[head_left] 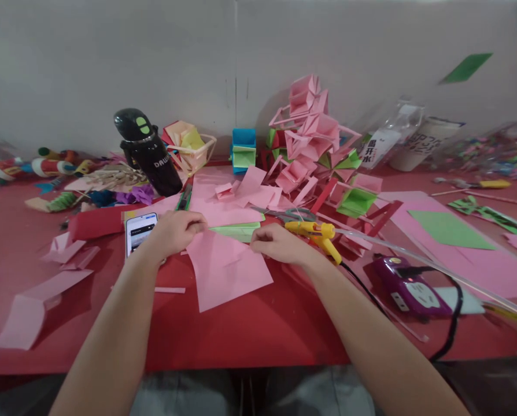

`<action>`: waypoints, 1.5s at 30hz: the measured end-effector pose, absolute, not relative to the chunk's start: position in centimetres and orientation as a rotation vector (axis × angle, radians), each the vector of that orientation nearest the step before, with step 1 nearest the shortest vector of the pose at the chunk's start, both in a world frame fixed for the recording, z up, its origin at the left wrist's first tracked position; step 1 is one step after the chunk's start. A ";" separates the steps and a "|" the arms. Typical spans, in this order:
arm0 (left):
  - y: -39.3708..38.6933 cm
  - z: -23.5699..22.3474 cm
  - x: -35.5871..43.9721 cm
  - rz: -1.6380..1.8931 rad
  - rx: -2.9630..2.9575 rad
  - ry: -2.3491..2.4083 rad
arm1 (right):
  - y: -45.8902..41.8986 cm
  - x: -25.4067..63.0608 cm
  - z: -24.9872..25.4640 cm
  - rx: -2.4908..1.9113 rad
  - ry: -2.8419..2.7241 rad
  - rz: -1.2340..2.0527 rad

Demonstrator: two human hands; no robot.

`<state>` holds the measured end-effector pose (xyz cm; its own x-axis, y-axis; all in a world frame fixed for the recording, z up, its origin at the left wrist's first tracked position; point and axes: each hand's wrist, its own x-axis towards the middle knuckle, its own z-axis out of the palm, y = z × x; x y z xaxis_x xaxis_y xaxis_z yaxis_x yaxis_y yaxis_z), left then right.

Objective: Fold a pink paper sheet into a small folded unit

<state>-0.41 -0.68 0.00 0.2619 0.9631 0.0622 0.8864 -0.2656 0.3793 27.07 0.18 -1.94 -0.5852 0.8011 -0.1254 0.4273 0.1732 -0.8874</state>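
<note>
One pink sheet (224, 283), upper corners pinched by left hand (176, 232) and right hand (280, 242); likely light, creasable; grip edges.

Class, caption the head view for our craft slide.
Hands hold a pink sheet at a red table beside a phone.

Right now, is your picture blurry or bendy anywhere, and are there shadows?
Head view: the clear bottle and white cup look smeary; head view: the black flask leans, perhaps from lens stretch; head view: a soft shadow on the wall beside the pink paper shapes.
</note>
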 end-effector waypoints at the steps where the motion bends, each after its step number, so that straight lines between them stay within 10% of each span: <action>1: -0.7 0.0 -0.6 0.412 2.250 1.714 | 0.2 27.2 -1.9 -1.170 -2.075 1.395; 18: -1.0 0.9 -1.5 0.525 2.111 1.542 | -1.3 26.3 -0.7 -0.951 -2.066 1.013; 38: -0.8 -0.4 -0.5 0.727 1.975 1.833 | -0.4 26.3 -0.7 -0.973 -1.269 1.511; 45: -2.6 1.2 1.2 0.332 1.637 1.279 | 0.0 27.3 -1.2 -1.068 -1.949 1.030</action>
<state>1.16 -2.64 1.17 0.4046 0.8495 -0.3386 0.5775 0.0498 0.8148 27.30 -0.03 -1.16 -0.4338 0.8821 0.1835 0.3457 0.3510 -0.8702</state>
